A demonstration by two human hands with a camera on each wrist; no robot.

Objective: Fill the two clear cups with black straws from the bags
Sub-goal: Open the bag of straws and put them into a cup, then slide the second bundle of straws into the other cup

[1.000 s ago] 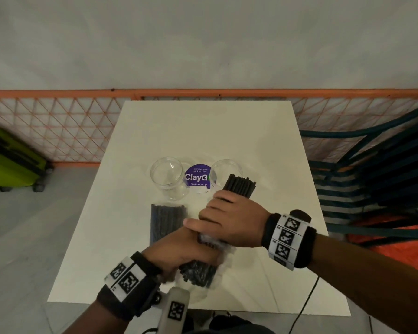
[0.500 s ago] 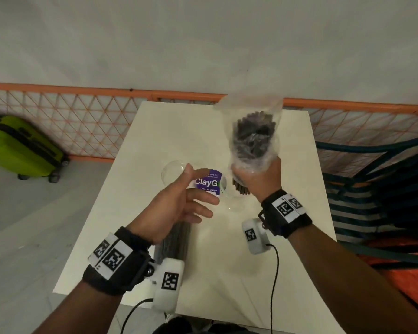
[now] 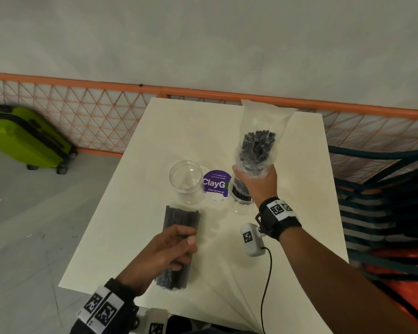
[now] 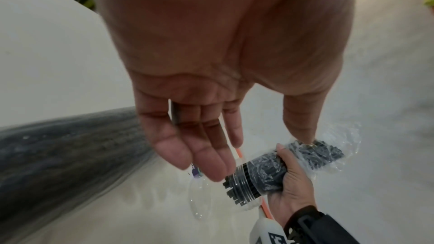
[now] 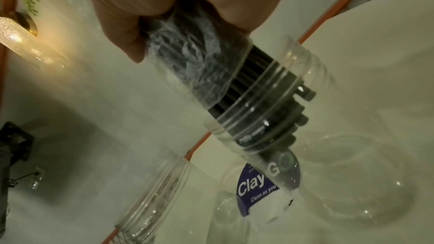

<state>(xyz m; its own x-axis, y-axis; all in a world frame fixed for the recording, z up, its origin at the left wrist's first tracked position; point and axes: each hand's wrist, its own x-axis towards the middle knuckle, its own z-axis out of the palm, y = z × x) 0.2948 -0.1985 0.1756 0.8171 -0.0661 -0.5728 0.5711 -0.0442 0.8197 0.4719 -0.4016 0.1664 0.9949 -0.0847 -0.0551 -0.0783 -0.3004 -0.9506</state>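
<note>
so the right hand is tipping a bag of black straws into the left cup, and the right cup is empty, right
Not quite: the cups are swapped. The right hand tips the bag of black straws into the right cup; the left cup is empty. The head view shows it.

Left cup (image 3: 185, 180): clear, upright, empty, frame centre.
Right cup (image 3: 241, 198): clear, black straws (image 5: 265, 97) entering it.
Held bag (image 3: 260, 138): upright, upper right.
Second bag (image 3: 177, 239): lying flat, lower centre.
</note>
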